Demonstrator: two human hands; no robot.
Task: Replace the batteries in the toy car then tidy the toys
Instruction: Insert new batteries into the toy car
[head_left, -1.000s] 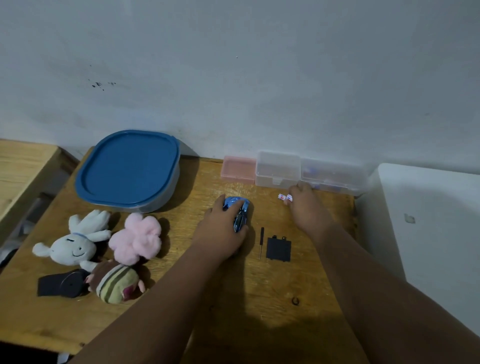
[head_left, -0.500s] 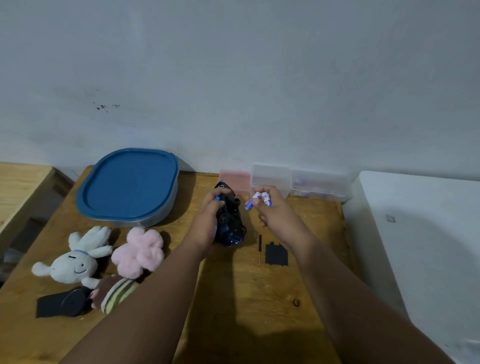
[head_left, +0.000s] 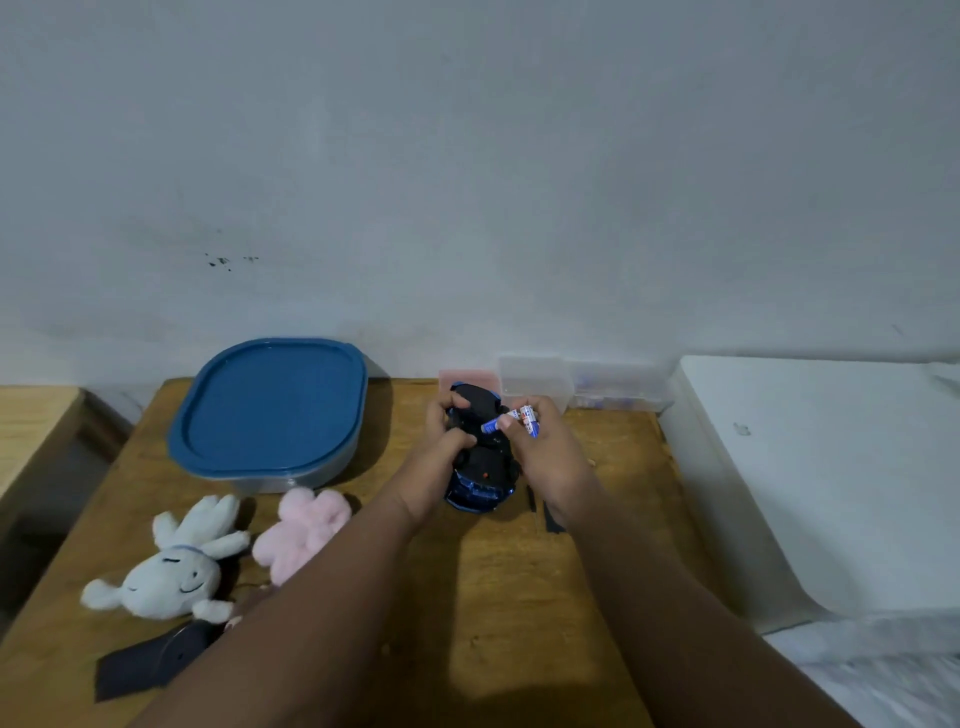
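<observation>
My left hand (head_left: 445, 435) grips the blue toy car (head_left: 481, 477), held upside down above the wooden table (head_left: 509, 597) with its black underside facing up. My right hand (head_left: 545, 447) pinches blue-and-white batteries (head_left: 511, 419) over the car's underside. The black battery cover (head_left: 552, 519) and a small screwdriver (head_left: 531, 499) lie on the table just under my right wrist, mostly hidden. A white bunny plush (head_left: 171, 566) and a pink plush (head_left: 304, 525) lie at the left. A third plush is nearly hidden behind my left forearm.
A grey tub with a blue lid (head_left: 270, 410) stands at the back left. A pink box (head_left: 467, 378) and clear plastic boxes (head_left: 587, 387) line the wall. A black flat object (head_left: 150, 662) lies near the front left edge. A white cabinet (head_left: 810, 467) adjoins the table's right side.
My left hand lifted the car off the table and turned it underside up. My right hand brought the batteries from the clear boxes to the car. The camera tilted upward.
</observation>
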